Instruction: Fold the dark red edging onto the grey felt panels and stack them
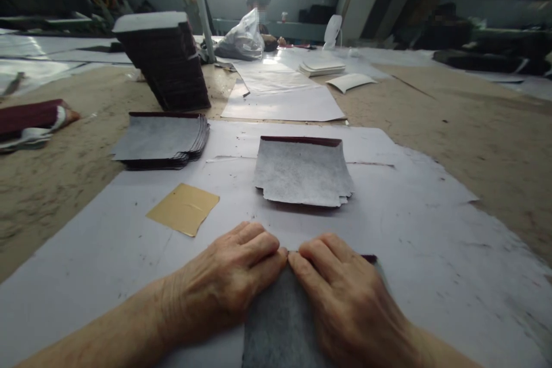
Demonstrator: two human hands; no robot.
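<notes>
A grey piece with a dark maroon edge (280, 322) lies on the white paper at the bottom centre. My left hand (233, 270) is closed on its far edge, thumb and fingers pressed together. Beside it, my right hand (345, 293) pinches the same edge, the two thumbs almost touching. The hands hide much of that edge; a bit of maroon shows past the right knuckles. Just beyond the hands rests another grey piece (304, 172) with a maroon strip along its far side and notched near corners.
Left of centre are a stack of grey pieces (161, 138) and a yellow card (184, 209). Behind rises a tall dark stack (168, 63). Farther back are white sheets (284, 100), a plastic bag (244, 37) and a seated person. Maroon cloth (30, 118) lies far left.
</notes>
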